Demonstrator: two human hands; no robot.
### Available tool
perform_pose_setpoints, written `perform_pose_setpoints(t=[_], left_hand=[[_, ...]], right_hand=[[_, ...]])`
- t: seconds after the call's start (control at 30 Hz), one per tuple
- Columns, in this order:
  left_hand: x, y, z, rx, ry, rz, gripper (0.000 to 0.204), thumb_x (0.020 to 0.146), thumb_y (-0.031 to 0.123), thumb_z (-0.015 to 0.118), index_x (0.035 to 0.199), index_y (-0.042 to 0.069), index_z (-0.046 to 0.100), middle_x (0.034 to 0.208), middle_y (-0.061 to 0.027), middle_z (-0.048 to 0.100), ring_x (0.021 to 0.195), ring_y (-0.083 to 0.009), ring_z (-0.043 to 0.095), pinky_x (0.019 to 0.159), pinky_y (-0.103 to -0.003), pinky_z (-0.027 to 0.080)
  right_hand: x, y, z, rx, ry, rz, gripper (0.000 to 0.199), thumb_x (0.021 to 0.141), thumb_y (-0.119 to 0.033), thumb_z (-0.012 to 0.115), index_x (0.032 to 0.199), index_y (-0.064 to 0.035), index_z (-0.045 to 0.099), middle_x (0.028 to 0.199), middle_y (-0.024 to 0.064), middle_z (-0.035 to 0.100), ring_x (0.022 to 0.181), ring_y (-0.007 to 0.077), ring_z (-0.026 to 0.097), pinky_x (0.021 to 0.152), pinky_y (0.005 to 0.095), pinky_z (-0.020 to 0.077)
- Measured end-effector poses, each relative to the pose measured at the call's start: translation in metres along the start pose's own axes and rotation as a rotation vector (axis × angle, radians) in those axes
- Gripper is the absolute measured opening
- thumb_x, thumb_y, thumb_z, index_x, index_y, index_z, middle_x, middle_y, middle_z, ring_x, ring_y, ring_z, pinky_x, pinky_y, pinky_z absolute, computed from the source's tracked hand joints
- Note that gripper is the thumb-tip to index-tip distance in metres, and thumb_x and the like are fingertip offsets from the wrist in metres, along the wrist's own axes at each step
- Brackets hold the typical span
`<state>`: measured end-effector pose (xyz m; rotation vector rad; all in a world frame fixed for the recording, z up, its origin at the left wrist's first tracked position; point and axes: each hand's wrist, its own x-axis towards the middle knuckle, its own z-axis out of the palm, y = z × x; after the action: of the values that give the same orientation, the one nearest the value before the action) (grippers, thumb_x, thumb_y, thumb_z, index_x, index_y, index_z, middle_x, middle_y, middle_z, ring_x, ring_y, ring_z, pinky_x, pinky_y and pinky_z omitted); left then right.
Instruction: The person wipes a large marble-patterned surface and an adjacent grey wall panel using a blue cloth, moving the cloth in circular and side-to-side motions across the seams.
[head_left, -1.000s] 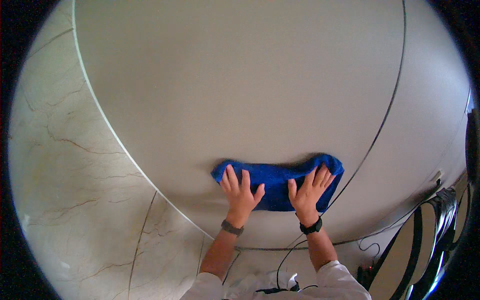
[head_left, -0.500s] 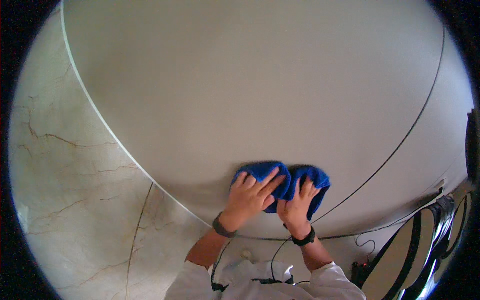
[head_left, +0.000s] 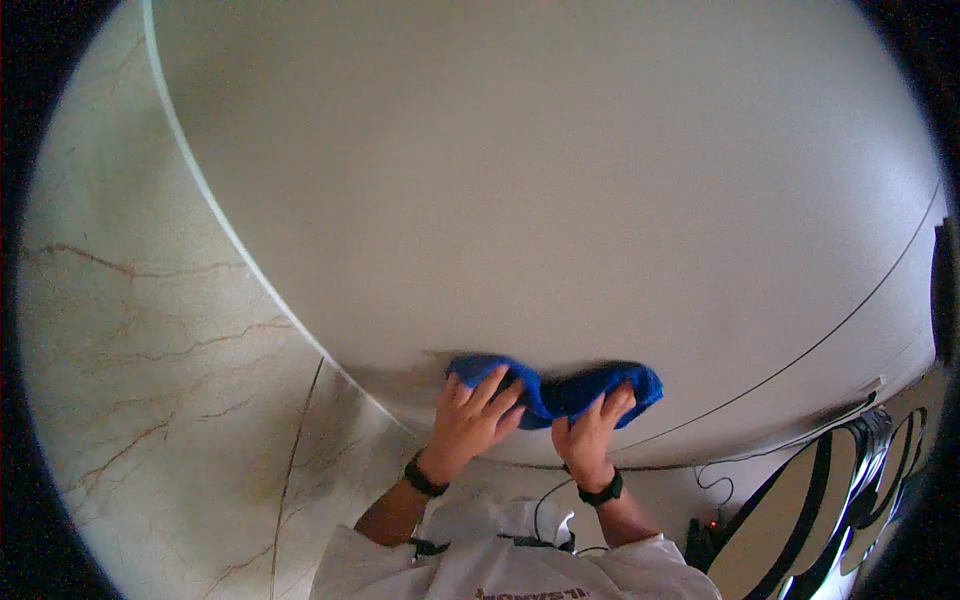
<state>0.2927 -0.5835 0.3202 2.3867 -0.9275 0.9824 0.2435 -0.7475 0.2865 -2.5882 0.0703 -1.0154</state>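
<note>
A blue cloth [head_left: 545, 393] lies bunched against a broad, smooth beige surface, stretched between both hands. My left hand [head_left: 468, 415] presses on its left end, the fingers spread over the fabric and partly sunk into its folds. At the other end, my right hand [head_left: 597, 425] grips the cloth, fingertips on top and palm toward me. The middle of the cloth sags into a dark fold between the hands. Each wrist wears a dark band.
The beige surface [head_left: 560, 200] fills most of the view. Along its left edge runs a white strip [head_left: 225, 228], with veined marble-like tile [head_left: 150, 400] beyond. A thin cable [head_left: 715, 478] hangs at the lower right, near a beige piece with black and chrome edging [head_left: 780, 510].
Both hands have come slightly nearer to me, and the left has shifted a little left. The cloth is now stretched wider between them.
</note>
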Motion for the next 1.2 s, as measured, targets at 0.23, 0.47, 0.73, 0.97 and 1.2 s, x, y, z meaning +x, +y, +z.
perform_pose_setpoints(t=[0.23, 0.47, 0.73, 0.97, 1.2], left_hand=[[0.034, -0.031, -0.019, 0.035, 0.184, -0.019, 0.03, 0.064, 0.034, 0.054, 0.09, 0.02, 0.055, 0.11, -0.0074, 0.041, 0.089, -0.0263, 0.04, 0.072, -0.044, 0.033], [-0.036, -0.05, 0.014, -0.04, 0.055, -0.269, 0.038, 0.07, 0.033, 0.052, 0.083, -0.002, 0.044, 0.111, -0.0339, 0.023, 0.106, -0.0491, 0.017, 0.083, -0.056, 0.018], [0.026, -0.045, -0.022, 0.026, 0.179, 0.075, 0.031, 0.068, 0.031, 0.049, 0.098, 0.023, 0.053, 0.111, 0.0018, 0.042, 0.078, -0.0182, 0.04, 0.074, -0.041, 0.032], [-0.009, -0.075, -0.017, 0.051, 0.122, -0.083, 0.031, 0.065, 0.032, 0.057, 0.092, 0.018, 0.054, 0.112, -0.0073, 0.039, 0.092, -0.0286, 0.038, 0.077, -0.046, 0.032], [0.0, -0.052, -0.026, -0.084, 0.151, -0.157, 0.032, 0.064, 0.029, 0.055, 0.092, 0.014, 0.053, 0.114, -0.0124, 0.037, 0.097, -0.0335, 0.035, 0.082, -0.05, 0.027]], right_hand=[[0.051, -0.031, -0.005, -0.168, 0.192, -0.113, 0.085, 0.049, -0.037, 0.061, 0.116, 0.0003, 0.025, 0.118, 0.0294, 0.018, 0.11, 0.0465, 0.012, 0.086, 0.0588, 0.0071], [0.004, -0.025, 0.027, -0.141, 0.184, 0.033, 0.059, 0.065, -0.026, 0.056, 0.108, 0.0047, 0.03, 0.109, 0.0333, 0.026, 0.1, 0.0457, 0.024, 0.082, 0.0567, 0.0154], [0.039, -0.057, 0.015, -0.131, 0.037, -0.136, 0.067, 0.053, -0.024, 0.059, 0.112, -0.0038, 0.033, 0.109, 0.0244, 0.028, 0.102, 0.0444, 0.024, 0.084, 0.0568, 0.0136], [0.028, -0.036, 0.018, -0.164, 0.214, -0.119, 0.061, 0.061, -0.026, 0.053, 0.11, 0.0022, 0.03, 0.109, 0.0292, 0.028, 0.097, 0.0438, 0.026, 0.08, 0.0545, 0.0186], [0.018, -0.069, 0.031, -0.045, -0.1, -0.046, 0.064, 0.06, -0.016, 0.055, 0.115, -0.0003, 0.028, 0.119, 0.0308, 0.015, 0.107, 0.0471, 0.015, 0.086, 0.0557, 0.0076]])
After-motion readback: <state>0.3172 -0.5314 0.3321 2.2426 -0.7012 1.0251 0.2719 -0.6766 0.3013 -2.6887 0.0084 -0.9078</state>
